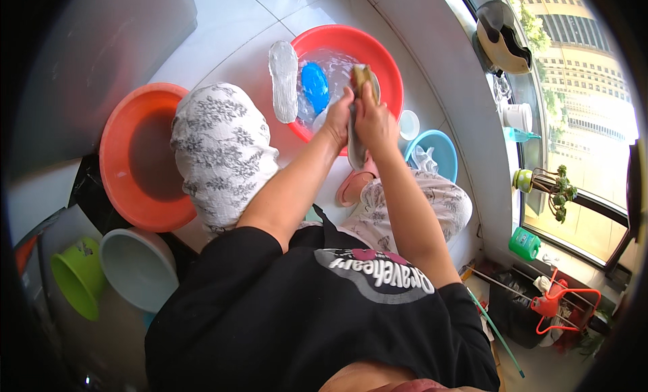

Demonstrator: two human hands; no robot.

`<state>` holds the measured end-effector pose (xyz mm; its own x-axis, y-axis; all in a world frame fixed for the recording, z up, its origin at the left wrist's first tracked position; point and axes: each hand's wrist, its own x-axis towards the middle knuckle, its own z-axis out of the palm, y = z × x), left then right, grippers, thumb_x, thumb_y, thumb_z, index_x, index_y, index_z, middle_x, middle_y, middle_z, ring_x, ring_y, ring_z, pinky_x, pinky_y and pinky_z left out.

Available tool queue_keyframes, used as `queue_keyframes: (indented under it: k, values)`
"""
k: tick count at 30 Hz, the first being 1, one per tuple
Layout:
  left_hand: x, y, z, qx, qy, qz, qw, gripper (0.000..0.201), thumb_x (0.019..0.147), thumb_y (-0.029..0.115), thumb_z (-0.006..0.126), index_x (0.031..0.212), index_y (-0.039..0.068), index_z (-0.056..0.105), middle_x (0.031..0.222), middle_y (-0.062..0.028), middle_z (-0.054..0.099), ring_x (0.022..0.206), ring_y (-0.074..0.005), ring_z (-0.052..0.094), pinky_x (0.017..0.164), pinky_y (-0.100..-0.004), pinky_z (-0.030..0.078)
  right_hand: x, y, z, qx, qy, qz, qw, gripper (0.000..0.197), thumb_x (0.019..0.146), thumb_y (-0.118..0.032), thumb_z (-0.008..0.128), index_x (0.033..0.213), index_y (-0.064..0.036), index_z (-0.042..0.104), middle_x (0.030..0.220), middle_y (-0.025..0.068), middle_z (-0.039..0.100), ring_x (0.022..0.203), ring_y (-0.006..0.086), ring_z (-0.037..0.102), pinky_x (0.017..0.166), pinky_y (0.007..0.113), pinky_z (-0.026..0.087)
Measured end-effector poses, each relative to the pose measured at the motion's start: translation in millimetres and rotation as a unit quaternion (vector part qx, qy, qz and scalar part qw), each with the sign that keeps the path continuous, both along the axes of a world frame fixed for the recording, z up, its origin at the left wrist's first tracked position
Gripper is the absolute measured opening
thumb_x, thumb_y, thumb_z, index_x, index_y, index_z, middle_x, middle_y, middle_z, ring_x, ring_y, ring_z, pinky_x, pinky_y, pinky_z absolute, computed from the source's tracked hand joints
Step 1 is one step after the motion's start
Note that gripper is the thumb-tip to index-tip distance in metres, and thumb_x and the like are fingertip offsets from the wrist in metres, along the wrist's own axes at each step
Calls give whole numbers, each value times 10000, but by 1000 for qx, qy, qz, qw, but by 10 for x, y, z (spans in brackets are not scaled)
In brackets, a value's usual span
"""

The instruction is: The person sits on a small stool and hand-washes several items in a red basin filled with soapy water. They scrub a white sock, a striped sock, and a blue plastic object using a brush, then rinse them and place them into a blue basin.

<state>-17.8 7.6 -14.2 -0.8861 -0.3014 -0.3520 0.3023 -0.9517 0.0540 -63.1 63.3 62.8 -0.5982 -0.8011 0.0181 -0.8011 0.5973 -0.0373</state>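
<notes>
We hold the pale shoe-like piece (356, 149) across the red basin's near rim (393, 68) — likely so drips fall inward; left hand (338, 119) pinches its side, right hand (376, 126) wraps what looks like a brown brush (362, 75) against it — white insole (283, 85) sits at the left rim, probably to spare it soaking

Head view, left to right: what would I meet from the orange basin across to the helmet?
Orange basin, white sole-shaped piece, blue oval object, left hand, right hand, small blue basin, helmet.
</notes>
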Motion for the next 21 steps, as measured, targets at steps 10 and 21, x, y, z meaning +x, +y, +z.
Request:
queue_keyframes:
  k: [10, 21]
  values:
    - [-120, 8, -45, 45, 45, 39, 997, 554, 1006, 481, 264, 1302, 49, 446, 1156, -169, 577, 1015, -280, 593, 904, -405, 496, -14, 150, -39, 2, -14, 8, 1000, 467, 913, -336, 516, 1349, -179, 470, 706, 216, 633, 641, 415, 641, 549, 495, 510]
    - [-187, 103, 21, -34, -10, 69, 997, 383, 1012, 321, 401, 1244, 23, 464, 1156, -130, 585, 1038, -243, 581, 906, -361, 488, -156, -48, 36, 9, -15, -65, 998, 451, 925, -339, 498, 1351, -197, 458, 702, 221, 622, 614, 428, 630, 539, 518, 498]
